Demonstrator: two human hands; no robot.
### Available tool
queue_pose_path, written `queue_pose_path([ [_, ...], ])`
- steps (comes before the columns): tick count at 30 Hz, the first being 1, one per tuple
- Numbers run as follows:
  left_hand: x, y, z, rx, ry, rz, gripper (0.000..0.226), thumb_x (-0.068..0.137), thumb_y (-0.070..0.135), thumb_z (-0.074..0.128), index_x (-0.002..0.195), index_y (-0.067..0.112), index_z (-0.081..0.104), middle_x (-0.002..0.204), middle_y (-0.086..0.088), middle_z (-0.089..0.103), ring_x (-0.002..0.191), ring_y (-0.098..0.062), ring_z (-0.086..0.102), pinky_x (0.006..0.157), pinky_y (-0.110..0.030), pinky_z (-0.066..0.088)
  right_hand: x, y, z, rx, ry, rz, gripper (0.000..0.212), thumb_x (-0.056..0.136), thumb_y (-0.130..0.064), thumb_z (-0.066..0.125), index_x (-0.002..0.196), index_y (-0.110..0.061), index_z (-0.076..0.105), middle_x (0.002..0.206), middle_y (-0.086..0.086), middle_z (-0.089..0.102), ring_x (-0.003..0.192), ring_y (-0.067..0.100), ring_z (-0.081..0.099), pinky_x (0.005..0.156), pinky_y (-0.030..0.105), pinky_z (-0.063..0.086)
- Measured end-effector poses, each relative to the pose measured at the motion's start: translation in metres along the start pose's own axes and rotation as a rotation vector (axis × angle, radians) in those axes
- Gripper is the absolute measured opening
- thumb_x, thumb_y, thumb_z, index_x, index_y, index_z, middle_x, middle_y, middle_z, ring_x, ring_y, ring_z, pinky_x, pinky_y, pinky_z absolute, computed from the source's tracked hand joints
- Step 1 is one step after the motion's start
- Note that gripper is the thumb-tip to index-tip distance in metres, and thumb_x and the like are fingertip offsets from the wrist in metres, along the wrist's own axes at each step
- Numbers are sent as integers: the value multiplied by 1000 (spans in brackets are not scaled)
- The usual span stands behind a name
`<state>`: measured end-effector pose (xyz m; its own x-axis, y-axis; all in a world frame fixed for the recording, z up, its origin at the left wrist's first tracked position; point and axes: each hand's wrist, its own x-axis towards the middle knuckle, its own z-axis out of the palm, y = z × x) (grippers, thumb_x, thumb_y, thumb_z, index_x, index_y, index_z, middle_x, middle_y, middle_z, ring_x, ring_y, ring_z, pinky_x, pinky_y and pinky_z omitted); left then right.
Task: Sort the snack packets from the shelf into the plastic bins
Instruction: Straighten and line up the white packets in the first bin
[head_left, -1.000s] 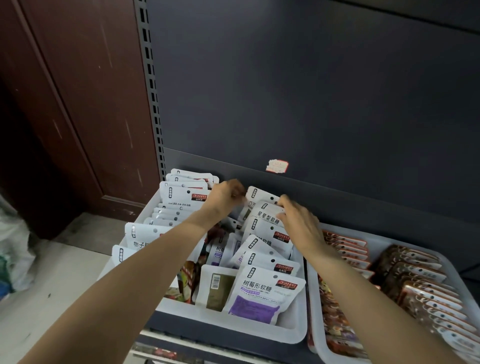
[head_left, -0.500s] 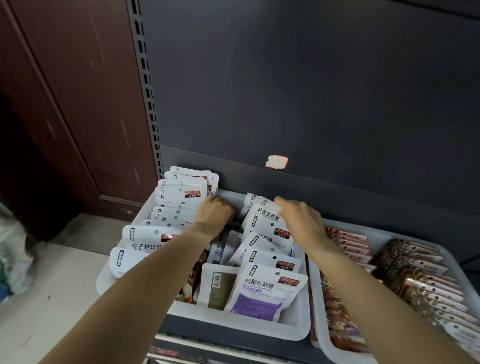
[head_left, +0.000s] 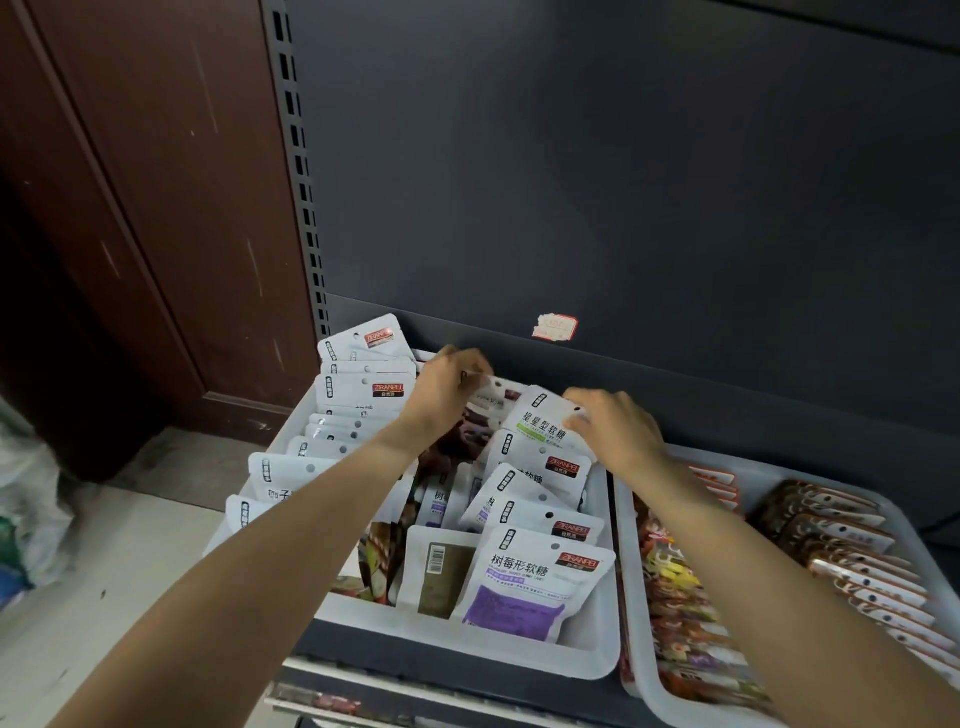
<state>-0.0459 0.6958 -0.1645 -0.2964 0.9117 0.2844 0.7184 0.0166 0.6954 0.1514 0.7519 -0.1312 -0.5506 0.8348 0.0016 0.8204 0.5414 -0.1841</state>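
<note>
Against the dark back panel of the shelf (head_left: 571, 182), seen from the head camera, two white plastic bins sat side by side. Both of the person's bare arms reached into the far end of the left bin (head_left: 597, 660), which was packed with white snack packets standing in rows. The left hand (head_left: 447, 387) was at the back of the middle row, its fingers curled and pinching the top edge of a white packet (head_left: 493, 392) that stood tilted there. The right hand (head_left: 618, 431) lay just beside it at the back of the right-hand row, fingers bent down over the top corner of the green-striped packet (head_left: 543, 423), gripping it by that edge. Nearer the camera in the same row stood more white packets, and at the front a purple-fronted packet (head_left: 530, 587) leaned against the bin's near wall, with a packet turned barcode side out (head_left: 439, 569) just beside it on its left. The left-hand row of packets (head_left: 363, 384) rose highest at the back of the bin. The right bin (head_left: 644, 691) held a row of colourful packets and, further right, a row of brown packets (head_left: 852, 551). A torn sticker (head_left: 555, 327) clung to the panel above the hands. A brown wooden door (head_left: 156, 208) stood to the left.
</note>
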Motion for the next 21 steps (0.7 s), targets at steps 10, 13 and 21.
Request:
queue_pose_path([
  [10, -14, -3, -7, -235, -116, -106, 10, 91, 4, 58, 94, 9, 66, 92, 2, 65, 83, -6, 59, 69, 0, 40, -3, -17, 17, -23, 127, 6, 7, 95, -20, 54, 95, -15, 58, 97, 0, 63, 88, 22, 59, 65, 29, 39],
  [13, -20, -18, -14, -296, -119, -205, 21, 87, -2, 60, 107, 6, 58, 101, -4, 65, 92, -13, 61, 73, -5, 46, -2, -19, 13, -157, 209, 15, 9, 94, -11, 51, 89, -18, 54, 86, -1, 56, 80, 22, 58, 60, 27, 32],
  [21, -39, -33, -7, -172, -263, -189, 31, 84, 9, 69, 114, 13, 61, 114, -2, 66, 110, -16, 60, 100, -24, 43, -3, -16, 20, -269, 119, -18, 27, 96, -15, 52, 122, -18, 47, 110, 4, 61, 96, 23, 62, 64, 31, 42],
])
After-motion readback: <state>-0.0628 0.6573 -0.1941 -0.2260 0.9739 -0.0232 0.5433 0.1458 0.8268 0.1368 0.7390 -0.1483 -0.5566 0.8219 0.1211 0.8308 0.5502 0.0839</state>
